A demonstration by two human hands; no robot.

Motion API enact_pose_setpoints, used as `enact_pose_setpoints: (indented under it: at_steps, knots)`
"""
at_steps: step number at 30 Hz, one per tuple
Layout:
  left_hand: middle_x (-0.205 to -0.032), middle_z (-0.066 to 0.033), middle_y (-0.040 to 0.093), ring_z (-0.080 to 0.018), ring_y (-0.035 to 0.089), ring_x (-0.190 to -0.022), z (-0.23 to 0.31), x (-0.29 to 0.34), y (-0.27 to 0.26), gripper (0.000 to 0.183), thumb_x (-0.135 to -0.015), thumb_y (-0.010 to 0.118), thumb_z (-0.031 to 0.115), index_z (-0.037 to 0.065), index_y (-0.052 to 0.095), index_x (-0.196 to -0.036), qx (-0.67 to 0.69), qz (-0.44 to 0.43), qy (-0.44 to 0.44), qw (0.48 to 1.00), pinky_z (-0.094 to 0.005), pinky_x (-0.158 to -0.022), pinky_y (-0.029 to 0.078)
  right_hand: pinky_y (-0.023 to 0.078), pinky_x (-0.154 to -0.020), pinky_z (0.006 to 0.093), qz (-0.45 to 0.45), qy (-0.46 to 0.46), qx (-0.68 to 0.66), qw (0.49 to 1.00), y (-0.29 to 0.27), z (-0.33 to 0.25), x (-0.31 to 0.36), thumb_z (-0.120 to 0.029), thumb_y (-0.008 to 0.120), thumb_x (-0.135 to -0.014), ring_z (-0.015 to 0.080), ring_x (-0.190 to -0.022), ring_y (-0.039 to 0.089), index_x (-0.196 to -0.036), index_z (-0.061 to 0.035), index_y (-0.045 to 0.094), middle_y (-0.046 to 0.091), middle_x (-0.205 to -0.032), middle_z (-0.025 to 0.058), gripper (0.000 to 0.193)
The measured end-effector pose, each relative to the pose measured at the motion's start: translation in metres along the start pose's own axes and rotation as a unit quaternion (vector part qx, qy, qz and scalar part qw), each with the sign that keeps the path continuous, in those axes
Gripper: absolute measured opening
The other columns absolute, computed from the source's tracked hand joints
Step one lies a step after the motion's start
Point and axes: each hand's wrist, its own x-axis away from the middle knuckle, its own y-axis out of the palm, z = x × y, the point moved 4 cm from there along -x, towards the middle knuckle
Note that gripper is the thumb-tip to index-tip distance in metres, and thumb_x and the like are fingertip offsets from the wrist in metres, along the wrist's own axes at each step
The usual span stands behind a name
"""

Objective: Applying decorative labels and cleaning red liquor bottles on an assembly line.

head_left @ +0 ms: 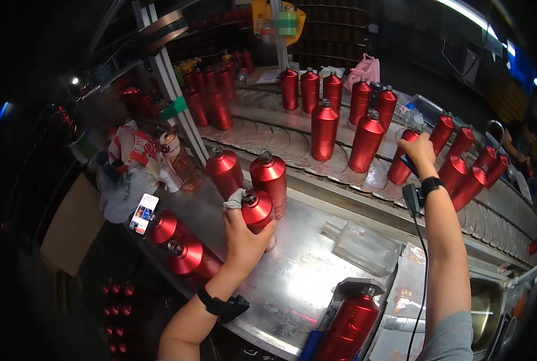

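Note:
My left hand point(244, 237) is closed round a glossy red bottle point(259, 212) above the near metal table, with a pale covering on one finger. Two more red bottles, one of them the nearer-right bottle point(268, 177), stand upright just behind it. Out over the conveyor, my right hand point(420, 151) grips the upper part of another red bottle point(399, 166), which leans slightly. Its fingertips are partly hidden behind the hand. Several red bottles, among them a tall bottle point(366, 143), stand on the conveyor to either side. Each bottle has a narrow open neck.
A clear glass bottle point(365, 248) lies on the metal table point(292, 289). One red bottle point(349, 328) rests in a dark holder at the front edge. At left are a lit phone point(143, 213), a plastic bag and two red bottles. A metal post point(181, 111) rises beside the conveyor point(295, 141).

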Motion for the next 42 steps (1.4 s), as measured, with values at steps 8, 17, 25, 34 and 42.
enact_pose_setpoints:
  at_steps: [8, 17, 25, 34, 42]
  knots:
    - [-0.133, -0.0226, 0.043, -0.0400, 0.044, -0.124, -0.008, 0.002, -0.014, 0.086, -0.071, 0.082, 0.015, 0.001, 0.034, -0.141, 0.010, 0.003, 0.012, 1.000, -0.0463, -0.106, 0.038, 0.050, -0.091, 0.0479, 0.041, -0.057, 0.020, 0.997, -0.040, 0.028, 0.045, -0.054, 0.074, -0.071, 0.0418, -0.110, 0.062, -0.120, 0.0021, 0.051, 0.064, -0.115, 0.0281, 0.078]
    - [-0.134, -0.0244, 0.042, -0.0430, 0.043, -0.124, -0.019, 0.009, -0.008, 0.088, -0.071, 0.083, 0.015, 0.005, 0.034, -0.143, -0.002, 0.044, -0.034, 0.998, -0.0483, -0.107, 0.037, 0.048, -0.092, 0.0419, -0.139, -0.314, -0.142, 0.929, -0.119, -0.056, 0.169, -0.046, 0.080, -0.069, 0.0355, -0.107, 0.064, -0.120, 0.0010, 0.056, 0.066, -0.111, 0.0214, 0.074]
    - [-0.134, -0.0245, 0.042, -0.0441, 0.043, -0.124, -0.020, -0.001, -0.028, 0.087, -0.071, 0.084, 0.019, 0.004, 0.035, -0.142, 0.016, 0.080, -0.010, 0.997, -0.0496, -0.108, 0.036, 0.052, -0.082, 0.0430, -0.320, -0.431, -0.168, 0.827, -0.062, -0.142, 0.277, -0.045, 0.084, -0.064, 0.0372, -0.093, 0.068, -0.117, 0.0007, 0.056, 0.068, -0.098, 0.0225, 0.075]
    - [-0.154, -0.0325, 0.015, -0.0487, 0.022, -0.142, 0.023, 0.038, -0.091, 0.086, -0.080, 0.076, 0.015, -0.003, 0.026, -0.147, 0.049, -0.035, 0.018, 0.998, -0.0510, -0.114, 0.027, 0.049, -0.093, 0.0451, -0.306, -0.443, -0.123, 0.834, -0.040, -0.175, 0.314, -0.046, 0.086, -0.062, 0.0410, -0.109, 0.062, -0.133, 0.0008, 0.045, 0.061, -0.120, 0.0253, 0.095]
    - [-0.115, -0.0150, 0.067, -0.0206, 0.067, -0.103, 0.045, 0.046, -0.197, 0.049, -0.084, 0.070, 0.002, -0.001, 0.055, -0.131, 0.089, 0.045, 0.054, 0.994, -0.0303, -0.089, 0.051, 0.046, -0.101, 0.0422, -0.385, -0.420, -0.121, 0.813, -0.044, -0.180, 0.315, -0.046, 0.088, -0.062, 0.0397, -0.119, 0.058, -0.144, 0.0012, 0.034, 0.056, -0.129, 0.0276, 0.109]
